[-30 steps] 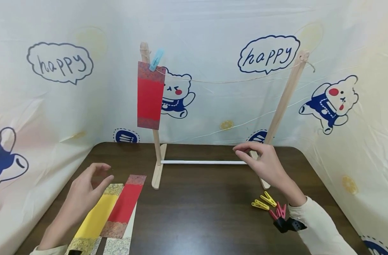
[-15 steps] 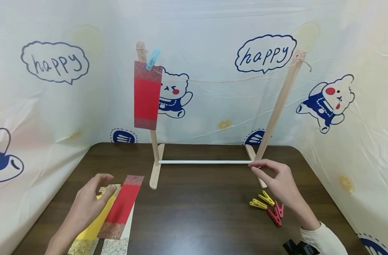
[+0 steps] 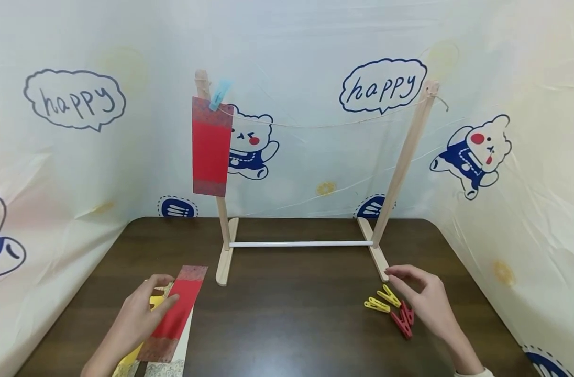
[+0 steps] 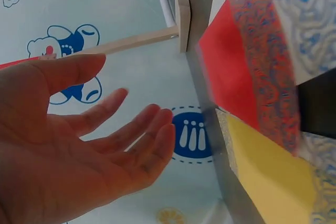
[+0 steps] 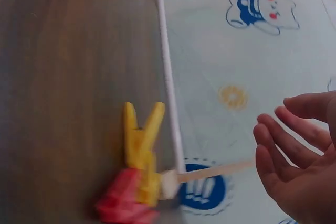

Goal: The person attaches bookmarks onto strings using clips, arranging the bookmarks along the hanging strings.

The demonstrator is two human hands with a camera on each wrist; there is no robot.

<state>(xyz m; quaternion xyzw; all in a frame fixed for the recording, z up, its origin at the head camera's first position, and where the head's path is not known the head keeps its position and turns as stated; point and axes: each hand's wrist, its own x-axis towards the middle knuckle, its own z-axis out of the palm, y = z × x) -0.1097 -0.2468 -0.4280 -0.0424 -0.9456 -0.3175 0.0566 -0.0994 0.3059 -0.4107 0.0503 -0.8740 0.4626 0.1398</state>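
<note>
Gently by the Edge

The left hand [image 3: 132, 320], thumb and fingers spread, is near the long red paper strip [image 3: 182, 305] on the brown table [image 3: 287, 314]. The right hand [image 3: 430, 299], thumb just off its bent fingers, is near 2 yellow plastic clips [image 3: 380, 306] and 2 red ones [image 3: 401, 324]. Best to lift the paper softly by 1 edge.

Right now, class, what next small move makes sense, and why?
Probably lower the left hand to pinch the tabletop red card: the hand hovers empty near it, and the string carries just one hanging red card, clipped by a light-blue clothespin.
</note>
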